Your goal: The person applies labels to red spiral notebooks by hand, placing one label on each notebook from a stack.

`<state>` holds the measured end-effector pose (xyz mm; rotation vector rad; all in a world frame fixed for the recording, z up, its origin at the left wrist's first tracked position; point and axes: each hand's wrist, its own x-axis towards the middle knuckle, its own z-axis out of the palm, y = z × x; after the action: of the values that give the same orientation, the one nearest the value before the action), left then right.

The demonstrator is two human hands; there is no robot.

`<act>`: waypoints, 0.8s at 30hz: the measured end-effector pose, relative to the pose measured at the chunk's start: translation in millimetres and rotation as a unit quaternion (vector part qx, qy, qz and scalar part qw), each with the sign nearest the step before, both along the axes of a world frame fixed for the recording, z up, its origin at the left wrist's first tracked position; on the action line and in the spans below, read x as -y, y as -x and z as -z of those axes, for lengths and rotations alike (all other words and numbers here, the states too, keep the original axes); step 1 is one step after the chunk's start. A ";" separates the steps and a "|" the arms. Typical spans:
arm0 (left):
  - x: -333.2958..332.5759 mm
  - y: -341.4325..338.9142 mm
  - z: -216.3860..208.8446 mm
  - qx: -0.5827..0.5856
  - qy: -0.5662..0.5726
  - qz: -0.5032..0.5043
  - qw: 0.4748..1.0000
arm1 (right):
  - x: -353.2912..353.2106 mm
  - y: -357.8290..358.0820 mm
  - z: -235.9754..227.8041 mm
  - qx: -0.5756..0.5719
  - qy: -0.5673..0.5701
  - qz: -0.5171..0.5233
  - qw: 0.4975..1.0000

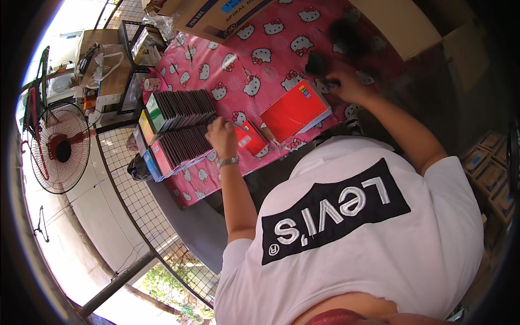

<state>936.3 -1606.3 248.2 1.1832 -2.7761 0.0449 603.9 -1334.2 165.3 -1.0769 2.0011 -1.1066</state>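
Observation:
My left hand (221,138), a watch on its wrist, is over the table at the right side of the notebook stacks. Its fingers are curled, and what they hold, if anything, is hidden. Right beside it lies a small red notebook (253,140) with a pale label; the hand covers its left end. A large red spiral notebook (295,111) lies flat near the table's front edge. Just past its right corner, my right hand (346,88) reaches in with fingers apart and nothing visibly held. Dark-edged small notebooks (181,108) stand in two packed rows at the left.
A pink cartoon-cat cloth (260,57) covers the table. Cardboard boxes (216,16) stand at the back, and an open flap (398,27) leans in at the far right. A fan (60,147) and wire mesh (141,206) are at left. More cartons (490,157) sit at right.

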 end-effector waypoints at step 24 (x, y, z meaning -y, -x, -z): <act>-29.8 -49.3 95.9 -0.156 -0.101 -0.185 0.965 | -8.8 66.2 52.2 -0.310 -0.058 0.098 0.944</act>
<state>985.5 -1576.5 152.3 1.5880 -2.3003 -0.3654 537.8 -1325.4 113.1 -1.2957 2.6753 -0.7811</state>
